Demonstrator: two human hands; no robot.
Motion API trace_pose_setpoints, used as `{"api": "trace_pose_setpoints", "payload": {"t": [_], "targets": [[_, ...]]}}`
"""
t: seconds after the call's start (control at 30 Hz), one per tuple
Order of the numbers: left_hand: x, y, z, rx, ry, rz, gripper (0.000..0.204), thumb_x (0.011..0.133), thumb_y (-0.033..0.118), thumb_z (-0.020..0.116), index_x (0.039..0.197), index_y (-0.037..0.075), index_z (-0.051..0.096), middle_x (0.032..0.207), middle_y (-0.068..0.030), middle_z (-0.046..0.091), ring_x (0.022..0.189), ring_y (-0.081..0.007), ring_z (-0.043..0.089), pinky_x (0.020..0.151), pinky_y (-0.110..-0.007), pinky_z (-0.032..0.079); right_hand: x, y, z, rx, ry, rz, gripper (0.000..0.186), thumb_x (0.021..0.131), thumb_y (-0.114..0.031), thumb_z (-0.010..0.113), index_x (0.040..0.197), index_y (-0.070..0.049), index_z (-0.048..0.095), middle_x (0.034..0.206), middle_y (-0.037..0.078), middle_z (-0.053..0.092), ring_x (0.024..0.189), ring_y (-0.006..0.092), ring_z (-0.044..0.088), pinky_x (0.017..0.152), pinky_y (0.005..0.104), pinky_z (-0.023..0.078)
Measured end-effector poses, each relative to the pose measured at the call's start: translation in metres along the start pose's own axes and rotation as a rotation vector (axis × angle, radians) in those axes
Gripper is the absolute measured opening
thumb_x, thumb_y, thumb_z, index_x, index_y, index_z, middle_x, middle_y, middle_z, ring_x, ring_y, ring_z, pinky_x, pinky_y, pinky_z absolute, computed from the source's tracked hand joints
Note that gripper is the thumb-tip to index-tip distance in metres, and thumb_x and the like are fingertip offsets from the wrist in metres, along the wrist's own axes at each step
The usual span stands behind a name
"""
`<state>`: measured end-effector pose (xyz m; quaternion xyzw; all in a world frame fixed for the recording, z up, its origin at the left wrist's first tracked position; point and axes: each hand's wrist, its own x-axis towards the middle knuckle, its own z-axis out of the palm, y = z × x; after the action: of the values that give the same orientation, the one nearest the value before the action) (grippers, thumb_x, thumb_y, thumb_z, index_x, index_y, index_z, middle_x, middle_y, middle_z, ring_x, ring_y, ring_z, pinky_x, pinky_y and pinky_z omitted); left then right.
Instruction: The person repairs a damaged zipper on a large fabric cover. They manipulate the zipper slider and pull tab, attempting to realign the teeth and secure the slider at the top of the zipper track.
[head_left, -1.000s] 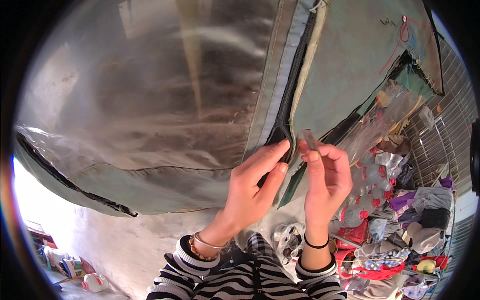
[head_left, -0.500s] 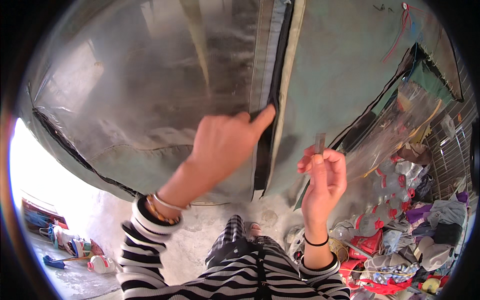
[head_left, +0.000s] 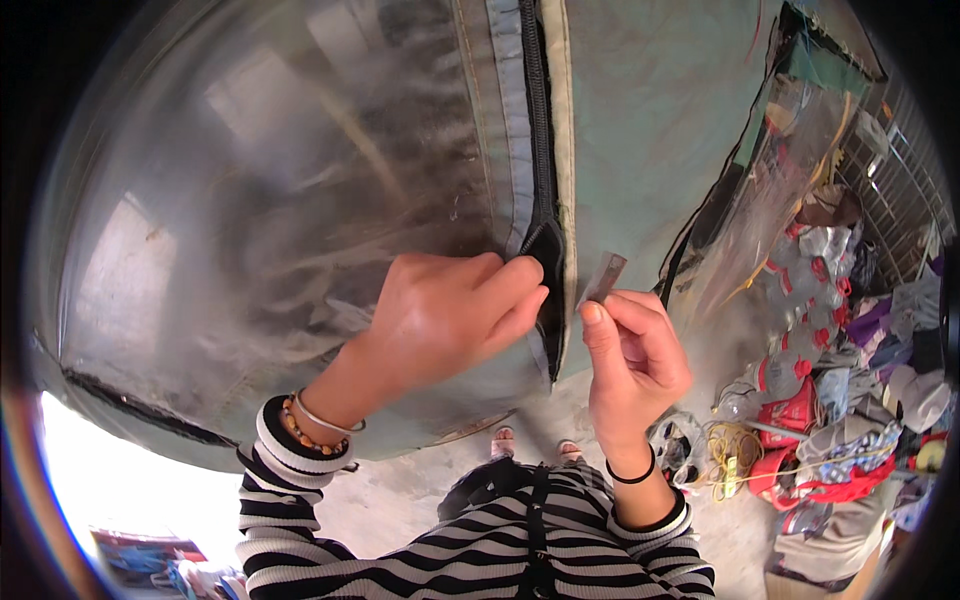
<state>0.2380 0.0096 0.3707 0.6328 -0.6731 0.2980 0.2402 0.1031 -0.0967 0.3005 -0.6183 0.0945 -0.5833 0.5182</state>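
A large green fabric cover [head_left: 650, 130] with a clear plastic panel [head_left: 370, 110] hangs before me. Down its middle runs a black zipper [head_left: 541, 110], bordered by a grey strip and a pale edge band. Around the middle of the picture the zipper's two sides part, showing a dark gap. My left hand [head_left: 440, 315] is closed at this gap, thumb and forefinger pinching the zipper's left edge. To the right, my right hand [head_left: 640, 365] is closed too, holding a razor blade [head_left: 606, 274], a thin flat grey piece, between thumb and fingers. The blade is apart from the cloth.
On the right floor lie clear plastic bottles [head_left: 780, 375] with red caps, piled clothes [head_left: 850, 440] and a coil of yellow cord [head_left: 728, 450]. A wire rack [head_left: 905, 150] stands behind them. Torn clear plastic [head_left: 765, 200] hangs at the cover's right side.
My left hand has gone from a pointing forefinger on the zipper to a closed pinch lower down. The right hand's blade now tilts to the right. The whole view has shifted.
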Motion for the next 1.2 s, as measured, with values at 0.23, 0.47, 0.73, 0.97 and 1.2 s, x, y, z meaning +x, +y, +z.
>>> {"api": "trace_pose_setpoints", "payload": {"t": [0.23, 0.47, 0.73, 0.97, 1.2], "targets": [[-0.001, -0.011, 0.001, -0.185, 0.092, 0.044, 0.016, 0.072, 0.005, 0.072, 0.081, 0.01, 0.061, 0.056, -0.0013, 0.051, 0.043, -0.0189, 0.051, 0.041, -0.031, 0.041, 0.004, -0.003, 0.024, -0.294, 0.046, -0.283, 0.015, 0.076, 0.007, 0.076, 0.088, 0.005, 0.068, 0.08, 0.012, 0.066, 0.063, 0.0158, 0.061, 0.055, 0.0252, 0.048], [0.0, -0.012, -0.001, -0.326, 0.052, -0.005, 0.017, 0.071, 0.001, 0.072, 0.081, 0.009, 0.061, 0.058, -0.002, 0.052, 0.044, -0.0196, 0.051, 0.042, -0.031, 0.041, 0.014, 0.003, 0.032, -0.317, 0.051, -0.378, 0.015, 0.073, 0.008, 0.076, 0.085, 0.005, 0.068, 0.078, 0.012, 0.066, 0.062, 0.0198, 0.062, 0.054, 0.0279, 0.05], [0.006, -0.014, -0.01, -0.486, -0.006, -0.122, 0.015, 0.072, 0.0, 0.07, 0.079, 0.009, 0.06, 0.058, -0.0019, 0.053, 0.045, -0.0158, 0.052, 0.043, -0.027, 0.041, 0.023, 0.014, 0.038, -0.296, 0.045, -0.415, 0.016, 0.07, 0.009, 0.076, 0.083, 0.004, 0.068, 0.078, 0.013, 0.065, 0.064, 0.0241, 0.063, 0.056, 0.0307, 0.051], [-0.005, -0.019, -0.006, -0.55, -0.032, -0.212, 0.015, 0.073, 0.001, 0.071, 0.079, 0.009, 0.06, 0.056, -0.0008, 0.052, 0.043, -0.012, 0.052, 0.043, -0.026, 0.04, 0.023, 0.017, 0.042, -0.294, 0.028, -0.409, 0.017, 0.07, 0.009, 0.076, 0.084, 0.005, 0.067, 0.077, 0.013, 0.063, 0.063, 0.0243, 0.062, 0.055, 0.0308, 0.05], [0.001, -0.02, -0.01, -0.558, -0.058, -0.259, 0.017, 0.073, 0.0, 0.072, 0.083, 0.009, 0.061, 0.055, -0.0012, 0.051, 0.043, -0.0115, 0.051, 0.043, -0.025, 0.04, 0.018, 0.018, 0.028, -0.141, -0.015, -0.187, 0.012, 0.079, 0.006, 0.073, 0.086, 0.004, 0.063, 0.082, 0.011, 0.063, 0.062, 0.0157, 0.057, 0.056, 0.0258, 0.046]]}}
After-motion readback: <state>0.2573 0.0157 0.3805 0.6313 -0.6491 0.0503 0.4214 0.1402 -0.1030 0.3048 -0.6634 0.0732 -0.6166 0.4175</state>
